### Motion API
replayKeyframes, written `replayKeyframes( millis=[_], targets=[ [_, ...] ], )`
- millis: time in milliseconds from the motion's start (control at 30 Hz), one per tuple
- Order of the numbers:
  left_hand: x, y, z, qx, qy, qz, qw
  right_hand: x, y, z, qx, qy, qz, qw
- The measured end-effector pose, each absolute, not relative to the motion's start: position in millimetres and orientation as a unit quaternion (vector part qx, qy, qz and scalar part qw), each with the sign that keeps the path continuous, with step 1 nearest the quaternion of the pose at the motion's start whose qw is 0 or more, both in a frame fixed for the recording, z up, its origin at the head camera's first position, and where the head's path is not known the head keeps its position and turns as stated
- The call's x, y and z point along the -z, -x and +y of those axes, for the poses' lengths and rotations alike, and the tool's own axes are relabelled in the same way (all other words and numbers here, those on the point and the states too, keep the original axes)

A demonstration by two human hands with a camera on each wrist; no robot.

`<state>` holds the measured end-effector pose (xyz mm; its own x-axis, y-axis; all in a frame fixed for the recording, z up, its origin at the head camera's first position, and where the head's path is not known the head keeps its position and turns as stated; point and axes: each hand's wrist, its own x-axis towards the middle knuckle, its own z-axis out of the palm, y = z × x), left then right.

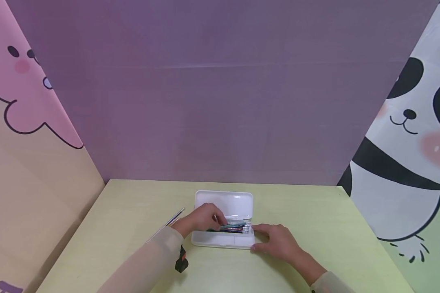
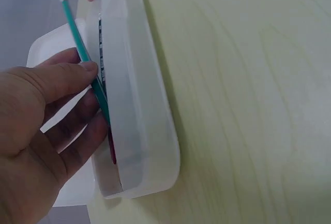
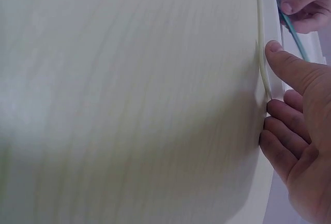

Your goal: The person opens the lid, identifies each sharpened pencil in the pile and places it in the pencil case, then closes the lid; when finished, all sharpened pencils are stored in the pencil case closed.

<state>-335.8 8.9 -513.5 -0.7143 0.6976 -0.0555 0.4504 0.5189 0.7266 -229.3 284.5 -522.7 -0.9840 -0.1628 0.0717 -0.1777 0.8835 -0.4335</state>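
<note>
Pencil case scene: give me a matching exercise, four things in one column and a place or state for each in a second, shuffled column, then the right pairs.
Things:
1. teal pencil
2. pencil case
3. right hand
4. loose pencils

Places or states:
A. lies open, lid folded back
B. on the table, left of the case
C. pinched by the left hand over the case
D. rests against the case's right end

Pairs: 1-C, 2-A, 3-D, 4-B
</note>
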Motion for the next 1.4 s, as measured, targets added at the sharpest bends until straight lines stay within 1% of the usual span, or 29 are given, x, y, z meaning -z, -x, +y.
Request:
replayKeyframes(
  millis=[133, 500, 800, 1033, 1200, 1400],
  targets=[
    [513.0, 332.2, 8.1, -0.33, -0.328, 0.868, 0.174, 522.8, 229.8, 283.8, -0.226, -0.085, -0.97, 0.012],
    [514.4, 331.8, 8.5, -0.287, -0.346, 0.88, 0.152, 525.6, 231.3, 284.7, -0.227, -0.079, -0.971, 0.008],
    [518.7, 330.5, 6.3, -0.292, -0.321, 0.887, 0.16, 525.3, 230.3, 284.8, -0.224, -0.082, -0.971, 0.012],
    [512.3, 325.8, 6.3, -0.278, -0.342, 0.885, 0.148, 525.1, 230.6, 284.3, -0.226, -0.082, -0.97, 0.013],
    [509.5, 323.4, 5.3, -0.273, -0.337, 0.889, 0.147, 527.8, 231.7, 285.2, -0.227, -0.081, -0.971, 0.012],
    [504.9, 325.7, -8.4, -0.296, -0.342, 0.881, 0.14, 529.7, 232.3, 285.7, -0.229, -0.078, -0.97, 0.016]
  ],
)
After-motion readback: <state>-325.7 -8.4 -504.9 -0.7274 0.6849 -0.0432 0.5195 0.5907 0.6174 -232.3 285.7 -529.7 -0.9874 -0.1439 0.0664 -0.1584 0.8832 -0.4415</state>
